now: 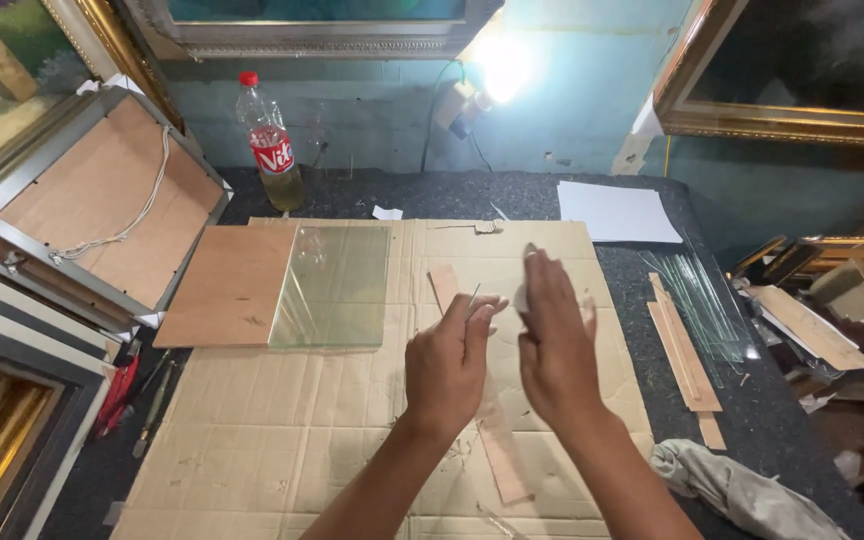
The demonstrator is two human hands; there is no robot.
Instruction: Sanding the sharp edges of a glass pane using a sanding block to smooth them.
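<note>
My left hand (447, 365) is closed, its thumb and fingers pinching the top edge of a thin clear glass piece (493, 405) held upright above the cardboard sheet (282, 440). My right hand (555, 340) is beside it with flat, straight fingers pressed against the other side of the glass; a small pale thing shows at its thumb, too small to identify. Under both hands a long narrow wooden strip (500, 465) lies on the cardboard. To the left, a rectangular glass pane (332, 287) partly overlaps a thin wooden board (224, 287).
A plastic bottle (272, 140) with a red cap stands at the back. Picture frames (102, 200) lean at the left, with hand tools (132, 395) below them. White paper (617, 212), glass offcuts (704, 300), wooden strips (684, 355) and a grey cloth (742, 490) lie on the right. A bright lamp (497, 65) shines behind.
</note>
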